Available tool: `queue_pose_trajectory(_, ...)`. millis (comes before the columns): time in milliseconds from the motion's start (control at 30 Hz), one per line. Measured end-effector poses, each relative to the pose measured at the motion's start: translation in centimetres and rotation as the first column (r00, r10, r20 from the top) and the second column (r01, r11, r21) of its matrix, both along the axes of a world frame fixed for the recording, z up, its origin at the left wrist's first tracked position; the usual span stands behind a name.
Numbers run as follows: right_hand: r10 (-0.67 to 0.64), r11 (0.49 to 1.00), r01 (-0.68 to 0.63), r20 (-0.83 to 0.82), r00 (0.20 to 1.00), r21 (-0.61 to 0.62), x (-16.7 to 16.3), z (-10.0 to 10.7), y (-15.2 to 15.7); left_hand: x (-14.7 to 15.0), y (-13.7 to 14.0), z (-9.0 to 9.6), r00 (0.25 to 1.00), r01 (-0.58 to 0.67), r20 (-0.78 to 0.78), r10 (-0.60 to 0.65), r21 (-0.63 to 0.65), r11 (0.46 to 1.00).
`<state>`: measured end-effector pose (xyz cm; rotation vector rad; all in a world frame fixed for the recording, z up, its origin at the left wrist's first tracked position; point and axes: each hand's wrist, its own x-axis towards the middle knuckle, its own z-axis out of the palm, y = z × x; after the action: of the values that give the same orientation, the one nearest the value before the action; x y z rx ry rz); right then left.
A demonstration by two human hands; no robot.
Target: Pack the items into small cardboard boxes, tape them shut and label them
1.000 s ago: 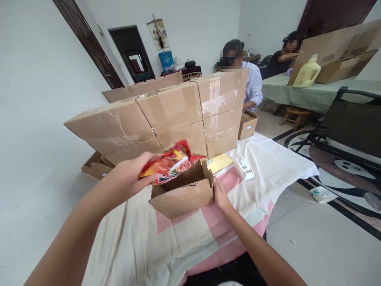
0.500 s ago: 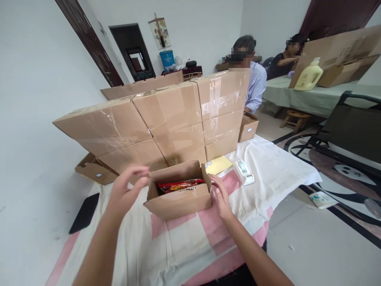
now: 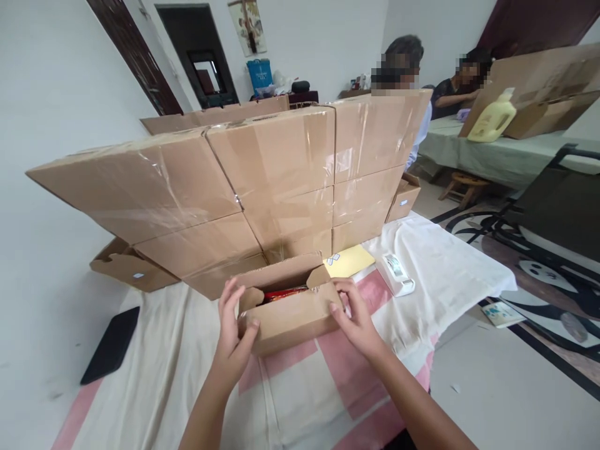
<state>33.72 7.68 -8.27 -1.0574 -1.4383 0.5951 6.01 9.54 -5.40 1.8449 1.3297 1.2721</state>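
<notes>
- Left hand has let go of the packet; it now grips the box end
- Right hand clasps the other end
- Packet lies inside the box on the worktop; flaps still open

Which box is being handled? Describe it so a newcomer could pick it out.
Start at the wall of big taped cartons standing on the cloth-covered table. Right in front of it sits a small brown box, gripped at its ends by the left hand and right hand. Unlike its sealed neighbours, it is open on top, with a red packet showing inside.
</notes>
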Motion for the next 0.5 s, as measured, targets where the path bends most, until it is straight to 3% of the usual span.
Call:
queue_pose_trajectory(133, 0.031, 0.989, -0.037, -0.042, 0.999, -0.142, -0.1, 1.8, 0.7, 0.1, 1.0, -0.7, 0.998, 0.013, 0.057, -0.015, 0.033, 0.999)
queue_pose_trajectory(200, 0.072, 0.994, -0.071, 0.012, 0.997, -0.081, -0.3, 2.1, 1.5, -0.2, 0.9, -0.9, 0.999, -0.024, 0.046, 0.019, 0.108, 0.994)
queue_pose_trajectory(267, 0.05, 0.998, -0.052, 0.042, 0.998, 0.047, -0.6, 1.8, 2.2, -0.6, 0.5, -0.6, 0.988, -0.02, -0.148, 0.042, 0.145, 0.989)
queue_pose_trajectory(367, -0.031, 0.986, 0.024, 0.039, 0.999, 0.167, -1.2, 0.9, 2.8, -0.6, -0.4, 0.7, 0.833, 0.051, -0.551, 0.055, 0.176, 0.983)
queue_pose_trajectory(433, -0.05, 0.98, 0.041, 0.04, 0.998, 0.195, -1.3, 0.6, 2.9, 0.5, -0.8, 1.7, 0.716, 0.087, -0.689, 0.113, 0.249, 0.965)
queue_pose_trajectory(500, -0.028, 0.977, 0.016, 0.054, 0.998, 0.211, -1.1, 0.8, 3.0, 2.5, -0.9, 2.7, 0.645, 0.146, -0.75, 0.146, 0.309, 0.94)
